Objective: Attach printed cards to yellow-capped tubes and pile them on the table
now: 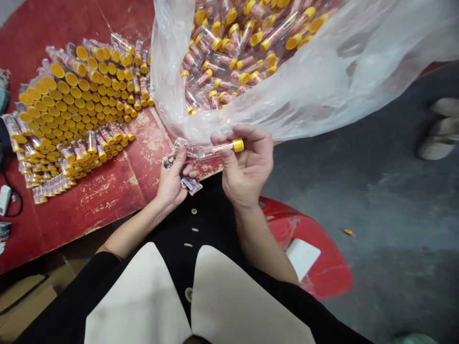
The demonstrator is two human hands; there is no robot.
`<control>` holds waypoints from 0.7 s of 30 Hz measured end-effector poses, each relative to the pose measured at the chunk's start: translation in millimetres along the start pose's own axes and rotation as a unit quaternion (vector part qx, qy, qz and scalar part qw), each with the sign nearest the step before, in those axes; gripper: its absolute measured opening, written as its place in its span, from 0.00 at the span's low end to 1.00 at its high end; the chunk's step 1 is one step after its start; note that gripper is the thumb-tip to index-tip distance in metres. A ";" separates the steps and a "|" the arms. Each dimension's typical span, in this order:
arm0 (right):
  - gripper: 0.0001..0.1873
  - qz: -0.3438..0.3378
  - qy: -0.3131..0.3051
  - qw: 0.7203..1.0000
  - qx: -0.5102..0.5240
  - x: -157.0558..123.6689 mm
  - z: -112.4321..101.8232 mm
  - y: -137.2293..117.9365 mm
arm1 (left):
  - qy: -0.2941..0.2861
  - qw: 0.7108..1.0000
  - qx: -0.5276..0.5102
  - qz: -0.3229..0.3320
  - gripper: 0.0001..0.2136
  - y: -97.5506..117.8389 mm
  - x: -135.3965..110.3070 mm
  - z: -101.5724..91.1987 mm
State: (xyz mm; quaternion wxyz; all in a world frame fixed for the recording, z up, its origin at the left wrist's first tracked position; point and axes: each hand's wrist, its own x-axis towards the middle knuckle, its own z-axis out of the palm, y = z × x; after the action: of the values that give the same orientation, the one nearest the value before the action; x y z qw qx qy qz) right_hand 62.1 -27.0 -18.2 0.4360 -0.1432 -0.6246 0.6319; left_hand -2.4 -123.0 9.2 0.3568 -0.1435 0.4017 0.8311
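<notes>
My right hand (250, 165) pinches a clear plastic tube (219, 149) with a yellow cap, holding it nearly level near the table's front edge. Small printed plastic wrappers (191, 184) are bunched in my left hand (173, 179), its thumb pressed over them. The tube's clear end meets a wrapper by my left fingers; whether it is inside cannot be made out. Just beyond both hands, a large translucent plastic bag (304, 112) holds many loose yellow-capped tubes (229, 62).
Wrapped tubes lie in a tall stack (71, 102), yellow caps outward, on the worn red table (118, 191) at left. A red stool (322, 258) with a white square item stands at lower right. A small yellow-capped piece (349, 232) lies on the grey floor.
</notes>
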 end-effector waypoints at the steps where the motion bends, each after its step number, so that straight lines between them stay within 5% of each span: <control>1: 0.16 -0.035 0.023 0.999 -0.021 -2.8 1.5 3.1 | 0.000 1.000 -0.006 -0.014 0.22 0.1 -1.6 1.6; 6: 0.14 -0.178 0.096 0.965 -0.166 -20.2 -6.5 10.7 | 0.006 0.998 -0.003 -0.064 0.18 2.9 -8.3 6.3; 10: 0.17 -0.230 0.017 0.945 -0.234 -33.7 -16.3 1.9 | -0.004 0.999 0.015 -0.035 0.17 3.0 -8.2 2.9; 18: 0.31 -0.170 -0.149 0.948 -0.225 -35.2 -23.8 -7.1 | -0.052 0.996 0.042 -0.058 0.16 7.8 -6.6 -1.5; 21: 0.28 -0.152 -0.147 0.957 -0.198 -39.5 -20.5 -5.5 | -0.049 0.995 0.058 -0.070 0.16 11.3 -9.6 -1.0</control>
State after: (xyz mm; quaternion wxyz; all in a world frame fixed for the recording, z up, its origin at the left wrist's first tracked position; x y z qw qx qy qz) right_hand 101.9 -43.2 -31.3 0.3933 -0.0352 -0.8087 0.4360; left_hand -3.6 -133.2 20.0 0.4406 -0.1098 0.4202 0.7857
